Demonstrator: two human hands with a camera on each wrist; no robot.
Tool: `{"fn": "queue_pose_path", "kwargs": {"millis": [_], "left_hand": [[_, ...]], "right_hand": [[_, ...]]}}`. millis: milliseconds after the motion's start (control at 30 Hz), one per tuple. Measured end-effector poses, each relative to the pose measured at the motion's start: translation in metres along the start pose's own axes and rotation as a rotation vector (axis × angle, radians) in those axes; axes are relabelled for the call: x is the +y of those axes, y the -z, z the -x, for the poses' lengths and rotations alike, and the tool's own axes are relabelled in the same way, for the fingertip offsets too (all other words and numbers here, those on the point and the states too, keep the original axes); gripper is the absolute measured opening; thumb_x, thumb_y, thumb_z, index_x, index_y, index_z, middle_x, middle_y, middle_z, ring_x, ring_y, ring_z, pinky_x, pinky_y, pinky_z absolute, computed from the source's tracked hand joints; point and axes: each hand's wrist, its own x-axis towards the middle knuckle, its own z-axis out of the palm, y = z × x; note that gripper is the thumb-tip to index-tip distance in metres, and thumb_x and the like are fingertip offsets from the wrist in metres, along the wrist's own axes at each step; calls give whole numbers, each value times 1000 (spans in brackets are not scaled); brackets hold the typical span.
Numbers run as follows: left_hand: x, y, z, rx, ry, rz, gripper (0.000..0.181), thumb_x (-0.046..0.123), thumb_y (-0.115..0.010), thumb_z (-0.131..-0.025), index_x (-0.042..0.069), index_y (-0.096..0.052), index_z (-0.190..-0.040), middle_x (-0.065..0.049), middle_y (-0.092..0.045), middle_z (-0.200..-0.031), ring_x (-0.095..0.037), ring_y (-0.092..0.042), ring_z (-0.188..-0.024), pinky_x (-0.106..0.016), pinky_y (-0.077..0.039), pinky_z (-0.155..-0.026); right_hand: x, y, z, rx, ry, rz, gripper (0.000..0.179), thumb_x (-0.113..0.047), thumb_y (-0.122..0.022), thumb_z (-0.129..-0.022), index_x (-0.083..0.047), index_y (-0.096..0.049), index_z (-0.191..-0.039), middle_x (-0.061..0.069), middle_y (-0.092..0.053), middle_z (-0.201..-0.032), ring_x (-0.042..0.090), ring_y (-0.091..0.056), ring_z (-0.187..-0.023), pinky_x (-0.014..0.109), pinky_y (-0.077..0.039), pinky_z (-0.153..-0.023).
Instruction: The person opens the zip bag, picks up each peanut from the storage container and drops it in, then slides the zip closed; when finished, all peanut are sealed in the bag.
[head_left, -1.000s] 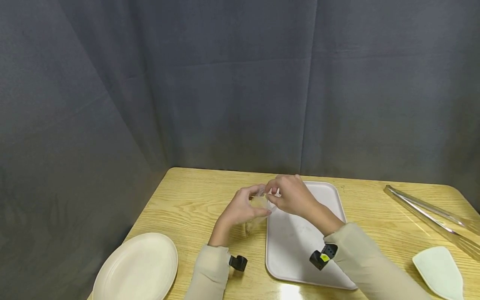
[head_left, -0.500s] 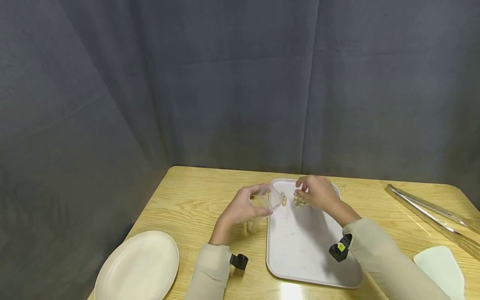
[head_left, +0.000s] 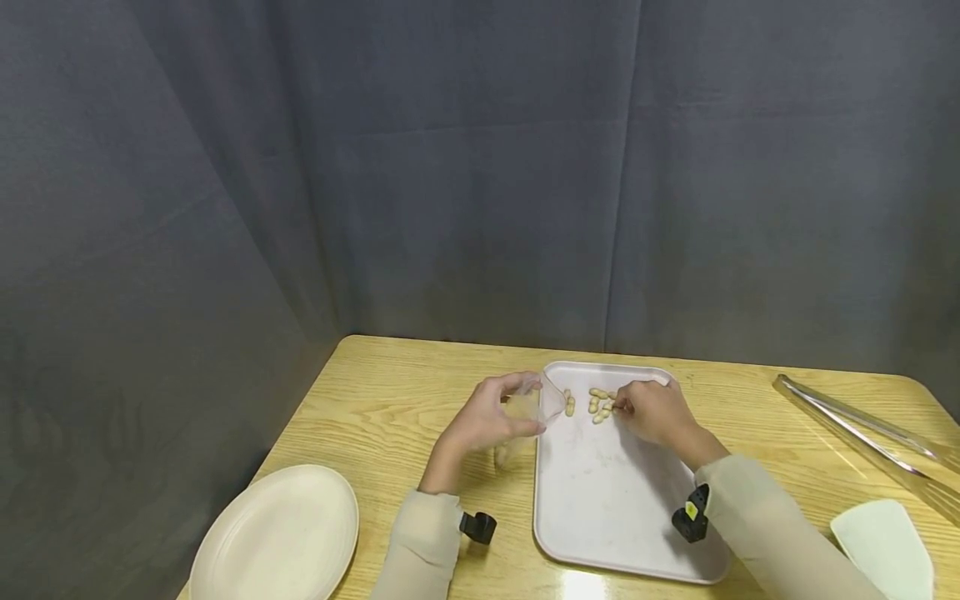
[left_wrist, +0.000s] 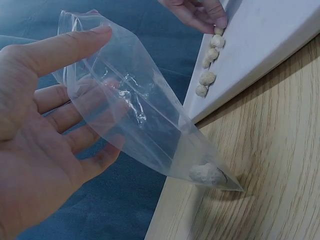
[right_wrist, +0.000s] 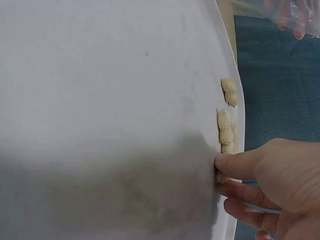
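My left hand (head_left: 480, 417) holds a clear plastic bag (left_wrist: 150, 110) by its mouth, thumb on one side and fingers on the other. The bag's lower corner hangs at the wooden table, with a peanut (left_wrist: 207, 174) inside. To the right lies a pale rectangular tray (head_left: 600, 500). Over its far part, my right hand (head_left: 656, 412) pinches a peanut (right_wrist: 223, 178) between thumb and fingers, low against the tray. Several unshelled peanuts (head_left: 597, 405) lie just left of those fingers. Another small group of peanuts (head_left: 569, 403) is close to the bag's mouth.
A round cream plate (head_left: 277, 533) sits at the table's front left. Metal tongs (head_left: 847, 425) lie at the right, with a pale green flat spatula-like piece (head_left: 885, 546) in front of them. A dark grey curtain (head_left: 480, 167) hangs behind the table.
My right hand has moved from the bag's mouth rightward onto the tray, where more peanuts now show, and has come down to pinch one. The left hand and bag have stayed nearly still.
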Motion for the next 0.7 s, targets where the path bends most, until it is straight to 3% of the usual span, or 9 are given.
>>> {"fn": "queue_pose_path", "kwargs": {"millis": [400,567,700], "left_hand": [[-1,2,0,7,1,12,66,14,-83,-80,10,-56,-140,-2,-62,-133,-20,-53,-125,-46,-38,-107],[-1,1,0,2,-4,17,67,13,-82,-80,9,-55,-141,-5,-62,-134,-20,-53,-125,-46,-38,-107],[-2,1,0,-3,-12,23,67,13,-82,-80,8,-55,-141,-8,-62,-135,-20,-53,-126,-47,-37,-107]], "right_hand": [[1,1,-1,-22,-1,-20,6,-5,-76,-82,-8,-77,-87,2,-73,-83,25,-67,-79,60,-39,-82],[-4,16,-5,1,24,-24,4,-6,-76,-80,-10,-77,-81,1,-72,-80,22,-64,-74,54,-41,-74],[-24,36,-11,51,66,-58,4,-5,-76,-81,-8,-77,-83,-2,-70,-76,17,-61,-69,47,-37,-69]]}}
